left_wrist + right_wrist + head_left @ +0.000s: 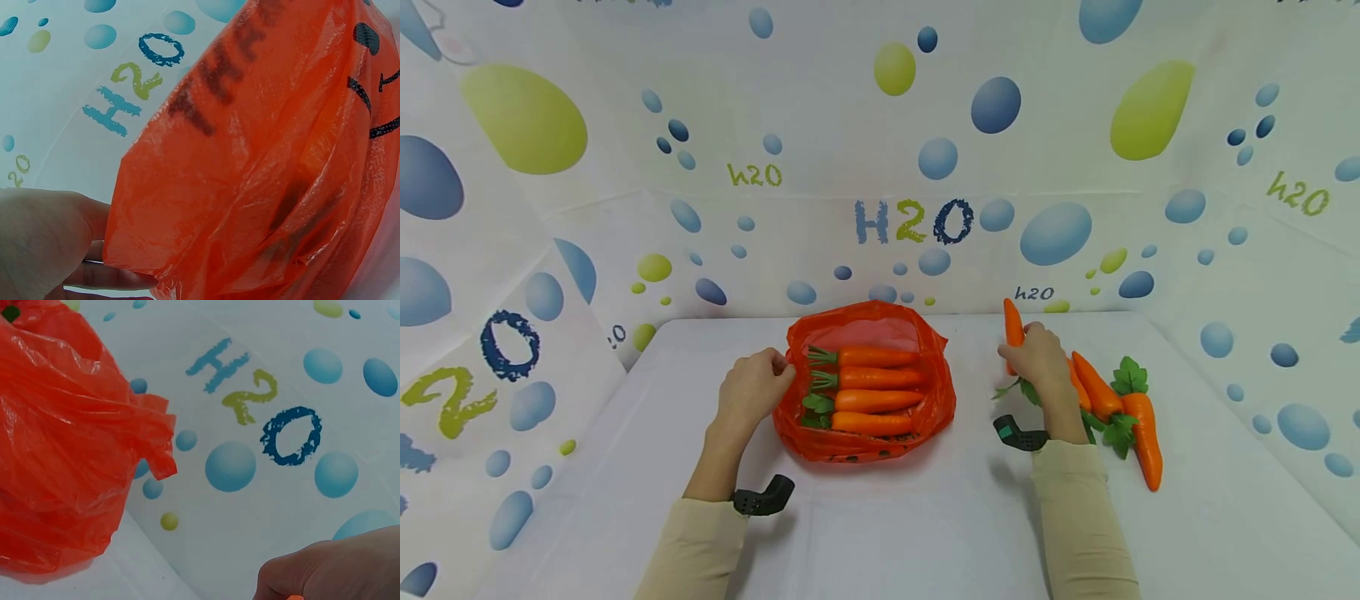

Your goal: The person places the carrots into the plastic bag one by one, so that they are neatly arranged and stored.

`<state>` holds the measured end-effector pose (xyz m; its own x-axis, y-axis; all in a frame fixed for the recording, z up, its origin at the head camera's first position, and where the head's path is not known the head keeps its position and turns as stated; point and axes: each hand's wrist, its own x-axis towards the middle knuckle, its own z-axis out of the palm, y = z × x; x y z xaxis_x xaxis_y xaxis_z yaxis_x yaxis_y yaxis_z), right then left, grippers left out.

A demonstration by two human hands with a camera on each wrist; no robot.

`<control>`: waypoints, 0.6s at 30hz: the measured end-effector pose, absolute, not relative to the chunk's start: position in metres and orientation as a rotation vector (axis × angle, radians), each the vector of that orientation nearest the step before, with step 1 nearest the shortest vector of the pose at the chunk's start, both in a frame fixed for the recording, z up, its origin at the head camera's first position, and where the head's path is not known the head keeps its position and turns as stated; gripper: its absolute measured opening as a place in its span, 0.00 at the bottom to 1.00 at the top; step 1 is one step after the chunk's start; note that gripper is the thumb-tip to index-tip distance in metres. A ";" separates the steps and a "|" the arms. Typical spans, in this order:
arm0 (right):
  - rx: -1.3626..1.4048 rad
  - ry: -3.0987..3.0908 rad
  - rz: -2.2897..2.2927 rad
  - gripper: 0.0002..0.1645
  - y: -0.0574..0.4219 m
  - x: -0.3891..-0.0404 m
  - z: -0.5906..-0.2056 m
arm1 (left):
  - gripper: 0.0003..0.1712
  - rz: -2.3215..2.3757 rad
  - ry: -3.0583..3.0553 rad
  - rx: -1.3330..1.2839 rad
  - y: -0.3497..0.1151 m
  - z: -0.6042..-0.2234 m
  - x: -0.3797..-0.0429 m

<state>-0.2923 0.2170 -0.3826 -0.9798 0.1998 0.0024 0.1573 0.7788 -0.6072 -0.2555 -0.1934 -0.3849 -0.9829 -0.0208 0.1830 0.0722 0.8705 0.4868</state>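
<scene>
We locate the red plastic bag (pixel 943 392) left of the centre of the white tabletop (pixel 895 533), mouth open. Inside it we count four carrots (pixel 880 378), placed side by side in a row from far to near, green tops to the left and tips to the right. At the left side of the bag, the left hand (pixel 754 383) pinches the rim between thumb and fingers; in the left wrist view we see dark lettering on the film. Right of the bag and well apart from it, the right hand (pixel 1039 362) grips a single carrot (pixel 1013 322), its tip directed to the far side; we cannot tell whether its near end touches the table. Just right of this hand we find further carrots with leaves: one partly hidden by the hand, a slanted carrot (pixel 1097 387), and a rightmost carrot (pixel 1144 442) whose tip points to the near side. We note a black wrist device (pixel 765 497) on the left wrist and a matching unit (pixel 1021 433) on the right.
</scene>
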 end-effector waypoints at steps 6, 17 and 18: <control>-0.262 -2.860 0.987 0.39 0.213 -0.291 -0.379 | 0.16 -0.762 -2.863 -0.040 -0.194 -0.385 -0.256; -0.212 -2.801 0.991 0.38 0.205 -0.288 -0.369 | 0.15 -0.769 -2.857 -0.050 -0.194 -0.385 -0.256; -0.208 -2.794 0.995 0.38 0.205 -0.287 -0.368 | 0.15 -0.770 -2.857 -0.050 -0.194 -0.385 -0.255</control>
